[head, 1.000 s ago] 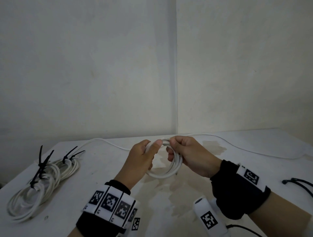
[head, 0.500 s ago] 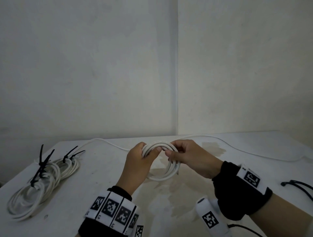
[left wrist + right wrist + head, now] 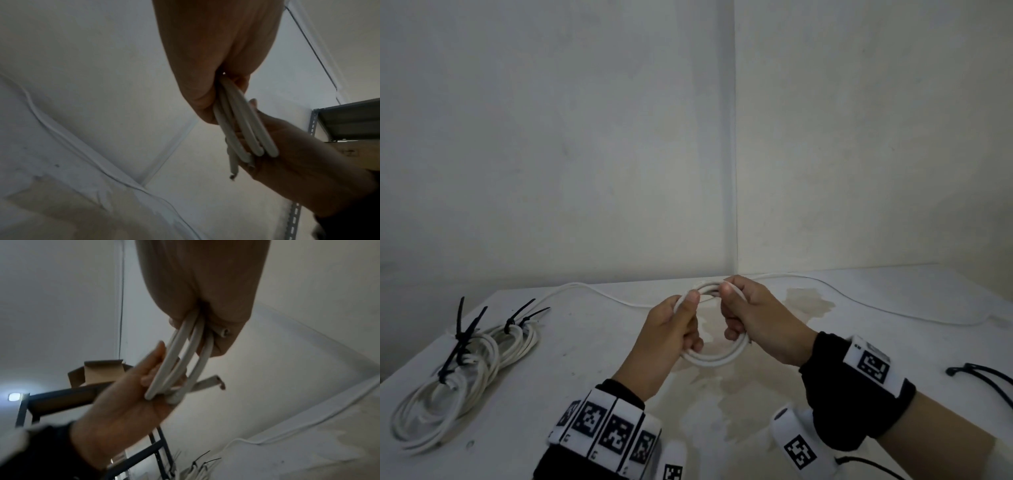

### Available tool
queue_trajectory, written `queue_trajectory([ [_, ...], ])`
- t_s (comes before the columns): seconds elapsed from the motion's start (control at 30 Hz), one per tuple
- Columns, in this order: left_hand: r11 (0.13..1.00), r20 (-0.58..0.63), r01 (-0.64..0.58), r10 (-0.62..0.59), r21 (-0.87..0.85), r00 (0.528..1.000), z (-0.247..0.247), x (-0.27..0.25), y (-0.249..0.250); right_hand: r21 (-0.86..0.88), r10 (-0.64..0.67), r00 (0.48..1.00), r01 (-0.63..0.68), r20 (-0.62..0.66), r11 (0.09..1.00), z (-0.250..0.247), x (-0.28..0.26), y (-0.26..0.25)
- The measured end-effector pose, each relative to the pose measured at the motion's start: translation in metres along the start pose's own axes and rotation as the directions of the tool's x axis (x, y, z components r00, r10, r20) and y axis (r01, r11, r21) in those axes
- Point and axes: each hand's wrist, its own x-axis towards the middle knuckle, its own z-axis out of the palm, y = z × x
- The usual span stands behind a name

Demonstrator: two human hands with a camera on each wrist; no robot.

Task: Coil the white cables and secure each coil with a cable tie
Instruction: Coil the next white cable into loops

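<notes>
Tied coils [image 3: 458, 370] with black ties [image 3: 462, 329] lie at worktop [image 3: 571, 359] left edge. Left hand [image 3: 669, 337] grips left side of small coil [image 3: 714, 358], fingers curled round loops, thumb on top. Coil held upright above worktop centre, between both hands. Right hand [image 3: 756, 320] grips right side, fingers wrapped round strands. Loose cable [image 3: 859, 303] trails right across worktop. Spare ties [image 3: 983, 375] at right edge.

bench [image 3: 592, 373]: white, scuffed, pale brown stain below and right of the grips | walls [image 3: 551, 154]: plain white, corner seam straight behind the grips | metal shelving [image 3: 61, 397]: dark frame, left of the grips in the right wrist view | cardboard box [image 3: 98, 371]: open flaps, on that shelving | lamp [image 3: 14, 397]: glowing, far left
</notes>
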Motion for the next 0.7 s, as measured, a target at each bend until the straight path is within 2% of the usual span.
queue_trajectory([
  [0.13,0.992,0.064,0.031,-0.023,-0.122,0.998,0.007,-0.001,0.001,-0.018,-0.032,0.997,0.031,-0.072,0.999,0.001,0.001,-0.001],
  [0.3,1.0,-0.004,0.009,-0.009,-0.027,1.0,0.009,0.005,0.003,0.134,0.061,0.998,-0.06,-0.01,0.989,-0.003,-0.002,-0.007],
  [0.4,0.998,0.01,0.029,-0.029,-0.054,1.0,0.012,0.005,0.002,0.16,0.077,0.997,-0.072,-0.026,0.984,-0.005,-0.004,-0.009],
  [0.53,0.947,0.138,0.211,-0.182,-0.241,0.974,0.015,0.003,0.001,0.005,0.015,0.991,-0.015,-0.13,1.0,-0.006,-0.006,-0.009],
  [0.6,0.942,0.19,0.274,-0.238,-0.194,0.953,0.013,0.004,0.001,-0.111,-0.005,0.989,-0.011,-0.145,0.994,-0.008,-0.006,-0.008],
  [0.7,0.952,0.208,0.29,-0.266,-0.093,0.941,0.015,0.006,0.005,-0.26,-0.007,0.995,-0.019,-0.098,0.965,-0.011,-0.007,-0.007],
])
